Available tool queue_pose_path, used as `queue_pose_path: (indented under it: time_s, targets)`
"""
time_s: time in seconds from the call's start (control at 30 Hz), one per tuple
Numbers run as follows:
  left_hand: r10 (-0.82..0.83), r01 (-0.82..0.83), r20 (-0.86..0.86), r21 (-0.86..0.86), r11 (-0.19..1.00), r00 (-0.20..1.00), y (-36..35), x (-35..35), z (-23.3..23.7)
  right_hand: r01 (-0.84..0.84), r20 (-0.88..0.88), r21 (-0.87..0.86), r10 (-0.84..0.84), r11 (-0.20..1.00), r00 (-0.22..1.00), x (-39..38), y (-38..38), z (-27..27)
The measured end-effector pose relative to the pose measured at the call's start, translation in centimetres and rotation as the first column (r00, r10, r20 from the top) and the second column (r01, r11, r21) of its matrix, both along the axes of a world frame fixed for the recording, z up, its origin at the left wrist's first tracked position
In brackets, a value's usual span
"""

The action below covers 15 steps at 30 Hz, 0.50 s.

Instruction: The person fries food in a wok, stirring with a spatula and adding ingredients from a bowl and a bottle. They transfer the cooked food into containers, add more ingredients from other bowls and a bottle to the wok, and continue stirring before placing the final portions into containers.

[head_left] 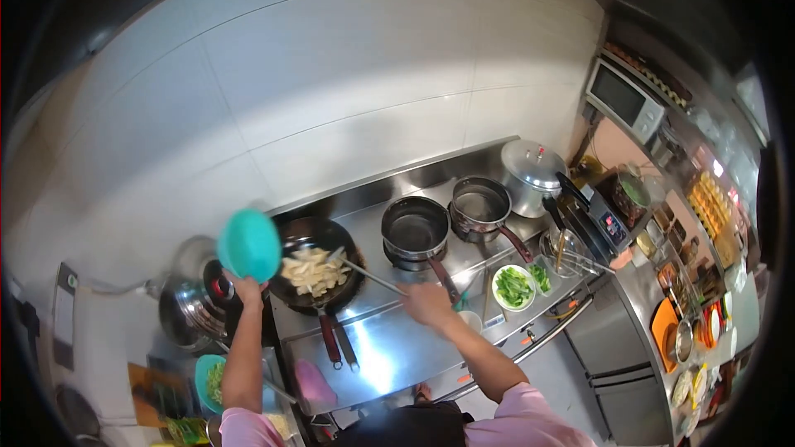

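My left hand [244, 287] grips a teal bowl [250, 245], tipped beside and above the left edge of a dark wok [354, 250]. Pale sliced pieces of food [315, 271] lie heaped in the wok. Closed around a long metal handle, my right hand [431, 306] holds a cooking utensil [373, 277] whose far end reaches into the wok at the food. That end is too small to tell ladle from spatula. Two handles [330, 339] extend toward me from the wok's near side.
Two dark saucepans [414, 228] stand on burners to the right, with a lidded silver pot [532, 174] behind. A white bowl of green vegetables [513, 288] sits near the counter's front. At left are a rounded metal pot [190, 310] and another teal bowl [205, 381]. A microwave [625, 99] is on the right.
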<state>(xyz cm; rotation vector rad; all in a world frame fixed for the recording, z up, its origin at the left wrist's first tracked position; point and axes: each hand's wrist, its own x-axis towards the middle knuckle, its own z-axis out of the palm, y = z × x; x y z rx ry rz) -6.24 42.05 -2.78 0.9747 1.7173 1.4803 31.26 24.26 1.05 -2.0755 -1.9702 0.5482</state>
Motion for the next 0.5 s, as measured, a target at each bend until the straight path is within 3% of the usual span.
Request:
queue_pose_path:
  time_s: [0.07, 0.1, 0.2, 0.27, 0.33, 0.4, 0.47, 0.5]
  targets:
    - [-0.003, 0.029, 0.302, -0.084, 0.996, 0.953, -1.4, -1.7, 0.1, -0.101, 0.11, 0.051, 0.095, 0.994, 0.989, 1.3, 0.3, 1.8]
    - [-0.073, 0.075, 0.335, 0.006, 0.997, 0.939, -1.9, -3.6, -2.7, -0.153, 0.164, 0.076, 0.139, 0.985, 0.977, 1.6, 0.6, 2.9]
    - [-0.045, 0.021, 0.534, 0.05, 0.999, 0.844, -6.8, -7.3, -6.2, -0.263, 0.279, -0.02, 0.258, 0.965, 0.925, 1.2, 0.5, 8.6]
    - [0.07, -0.1, 0.553, 0.025, 0.995, 0.83, -12.8, -6.9, -6.0, -0.285, 0.3, -0.098, 0.301, 0.954, 0.905, 0.0, 1.0, 9.3]
    - [0.086, -0.118, 0.46, 0.041, 0.992, 0.884, -18.8, -7.5, -9.0, -0.317, 0.341, -0.175, 0.359, 0.932, 0.869, -1.4, 2.8, 6.1]
    - [0.252, -0.271, 0.485, -0.031, 0.962, 0.838, -25.1, -4.1, -7.4, -0.351, 0.262, -0.173, 0.387, 0.92, 0.884, -2.6, 5.2, -1.2]
    - [0.152, -0.164, 0.148, 0.07, 0.984, 0.977, -29.8, -7.5, -19.8, -0.359, 0.152, -0.125, 0.376, 0.925, 0.914, -3.9, 5.6, -6.3]
    - [0.179, -0.181, 0.092, 0.017, 0.983, 0.98, -33.1, -7.1, -22.9, -0.346, 0.083, -0.076, 0.352, 0.935, 0.932, -4.5, 5.6, -7.7]
